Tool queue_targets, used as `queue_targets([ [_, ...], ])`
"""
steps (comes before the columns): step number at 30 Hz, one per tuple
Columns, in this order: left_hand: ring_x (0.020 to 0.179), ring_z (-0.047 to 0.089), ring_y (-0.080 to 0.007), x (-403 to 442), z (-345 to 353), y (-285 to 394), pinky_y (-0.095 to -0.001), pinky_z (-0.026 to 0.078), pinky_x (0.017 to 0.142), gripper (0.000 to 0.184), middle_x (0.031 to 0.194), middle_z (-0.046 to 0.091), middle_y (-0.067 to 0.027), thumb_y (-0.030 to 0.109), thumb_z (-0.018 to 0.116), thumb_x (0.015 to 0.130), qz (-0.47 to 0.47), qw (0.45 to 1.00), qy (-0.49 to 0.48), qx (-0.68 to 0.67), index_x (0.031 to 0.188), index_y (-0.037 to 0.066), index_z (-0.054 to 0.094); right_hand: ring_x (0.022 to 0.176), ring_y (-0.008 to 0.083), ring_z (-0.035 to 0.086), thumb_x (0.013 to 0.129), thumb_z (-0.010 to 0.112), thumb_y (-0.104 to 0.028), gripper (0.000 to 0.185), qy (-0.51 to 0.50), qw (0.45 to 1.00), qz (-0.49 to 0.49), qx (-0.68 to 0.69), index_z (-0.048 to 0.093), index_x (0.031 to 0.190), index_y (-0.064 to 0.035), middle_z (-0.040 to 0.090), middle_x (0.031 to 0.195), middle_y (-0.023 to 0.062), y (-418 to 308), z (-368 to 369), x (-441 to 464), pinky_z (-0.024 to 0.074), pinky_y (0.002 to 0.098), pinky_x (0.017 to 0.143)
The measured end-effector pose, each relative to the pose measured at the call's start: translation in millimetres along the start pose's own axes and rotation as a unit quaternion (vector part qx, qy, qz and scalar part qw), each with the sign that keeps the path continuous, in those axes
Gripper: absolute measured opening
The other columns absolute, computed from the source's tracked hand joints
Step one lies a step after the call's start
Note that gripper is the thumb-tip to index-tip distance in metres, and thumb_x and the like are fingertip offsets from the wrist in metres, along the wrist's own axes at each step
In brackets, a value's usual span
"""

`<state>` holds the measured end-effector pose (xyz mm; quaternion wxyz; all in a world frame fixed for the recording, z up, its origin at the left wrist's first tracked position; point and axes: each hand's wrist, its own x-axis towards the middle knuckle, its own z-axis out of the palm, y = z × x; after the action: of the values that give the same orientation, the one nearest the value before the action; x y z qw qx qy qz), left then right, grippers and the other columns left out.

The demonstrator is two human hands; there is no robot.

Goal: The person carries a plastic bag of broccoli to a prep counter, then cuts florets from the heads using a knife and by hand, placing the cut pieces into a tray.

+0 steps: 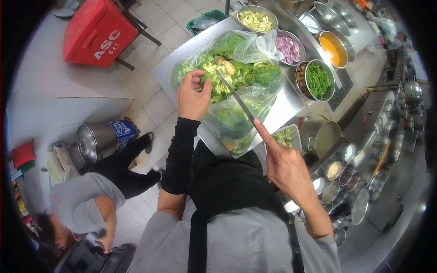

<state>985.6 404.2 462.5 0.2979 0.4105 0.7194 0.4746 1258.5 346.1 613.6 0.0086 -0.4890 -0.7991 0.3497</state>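
Note:
My right hand (pixel 287 161) is closed round the handle of a long knife (pixel 242 104), its index finger stretched along the top. The blade points up and left, and its tip lies over a head of broccoli (pixel 210 73) with a pale cut stem. My left hand (pixel 195 94) has its fingers curled at the left side of that broccoli, gripping it. More broccoli (pixel 264 74) lies around it in a clear plastic bag (pixel 236 113), open at the top, on the steel table (pixel 168 68). The hidden fingertips of my left hand sink behind the florets.
Bowls of chopped pale vegetable (pixel 255 21), purple onion (pixel 288 49) and green beans (pixel 319 81) stand along the right. A basket (pixel 291 136) with cut florets sits lower, beside a large pot (pixel 324 136). A co-worker (pixel 86 200) bends at the lower left. A red box (pixel 98 34) stands upper left.

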Motion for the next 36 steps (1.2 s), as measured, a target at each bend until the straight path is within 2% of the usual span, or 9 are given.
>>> queue_targets([
  [10,0.085,0.068,-0.0201,8,-2,1,-0.0359,0.06,0.078,0.03,0.112,0.063,-0.0112,0.018,0.08,0.096,-0.001,1.0,0.014,0.027,0.123,0.008,0.072,0.067,0.0448,0.071,0.092,0.06,0.007,0.09,-0.03,1.0,-0.008,-0.006,0.034,0.175,-0.019,0.07,0.079,0.026,6,-6,16,0.058,0.0567,0.07],
  [19,0.081,0.066,-0.025,7,7,0,-0.0385,0.057,0.078,0.028,0.102,0.065,-0.0106,0.013,0.077,0.093,0.038,0.996,0.048,0.064,0.118,0.007,0.067,0.069,0.0476,0.071,0.089,0.059,0.007,0.095,-0.064,0.997,0.008,-0.043,0.028,0.176,-0.0153,0.068,0.078,0.0274,0,-1,21,0.0583,0.0573,0.071],
  [22,0.084,0.068,-0.0234,13,10,-10,-0.0373,0.057,0.078,0.028,0.104,0.067,-0.0112,0.011,0.075,0.093,0.036,0.995,0.053,0.078,0.119,0.006,0.066,0.07,0.0496,0.07,0.088,0.058,0.008,0.097,-0.02,0.999,-0.04,-0.019,0.027,0.176,-0.0136,0.069,0.079,0.029,15,23,46,0.0581,0.0577,0.071],
  [25,0.089,0.07,-0.0216,23,4,-13,-0.0377,0.058,0.079,0.029,0.11,0.07,-0.0111,0.007,0.069,0.094,-0.039,0.998,0.045,0.026,0.122,0.005,0.065,0.071,0.0508,0.07,0.086,0.057,0.009,0.098,-0.021,0.999,-0.03,0.017,0.027,0.176,-0.0135,0.069,0.081,0.03,15,23,48,0.0577,0.0582,0.073],
  [28,0.094,0.071,-0.0205,22,-2,-10,-0.0386,0.06,0.08,0.024,0.114,0.071,-0.0107,0.006,0.065,0.096,-0.098,0.969,0.019,-0.226,0.12,0.004,0.063,0.073,0.0509,0.071,0.086,0.057,0.009,0.097,-0.052,0.998,0.015,-0.01,0.027,0.176,-0.0131,0.07,0.082,0.0302,8,16,40,0.0574,0.0588,0.074],
  [31,0.096,0.072,-0.0209,28,-13,-19,-0.0406,0.061,0.082,0.023,0.115,0.071,-0.0088,0.016,0.067,0.103,-0.145,0.925,-0.056,-0.348,0.122,0.004,0.064,0.073,0.051,0.071,0.087,0.058,0.008,0.097,-0.042,0.999,-0.003,-0.002,0.027,0.177,-0.0146,0.07,0.082,0.03,11,18,40,0.0572,0.0593,0.074],
  [34,0.094,0.071,-0.0239,37,-11,-18,-0.0415,0.06,0.085,0.039,0.109,0.072,-0.0112,0.035,0.071,0.105,-0.21,0.926,-0.014,-0.314,0.125,0.002,0.064,0.073,0.051,0.071,0.088,0.058,0.008,0.098,-0.039,0.999,-0.009,0.003,0.026,0.177,-0.0165,0.071,0.083,0.0295,11,19,39,0.057,0.0599,0.074],
  [35,0.096,0.072,-0.0267,45,-12,-19,-0.0426,0.06,0.088,0.044,0.11,0.073,-0.0137,0.04,0.073,0.104,-0.14,0.976,0.001,-0.166,0.127,0.002,0.065,0.073,0.0509,0.071,0.088,0.058,0.008,0.098,-0.039,0.999,-0.005,-0.002,0.026,0.177,-0.0171,0.071,0.083,0.0297,10,19,39,0.057,0.06,0.074],
  [36,0.098,0.073,-0.0295,54,-12,-23,-0.0438,0.06,0.091,0.05,0.11,0.075,-0.0161,0.044,0.074,0.103,-0.068,0.997,0.016,-0.014,0.13,0.003,0.066,0.073,0.0507,0.071,0.088,0.058,0.008,0.097,-0.039,0.999,-0.001,-0.008,0.026,0.177,-0.0177,0.071,0.083,0.0299,9,19,37,0.0571,0.06,0.074],
])
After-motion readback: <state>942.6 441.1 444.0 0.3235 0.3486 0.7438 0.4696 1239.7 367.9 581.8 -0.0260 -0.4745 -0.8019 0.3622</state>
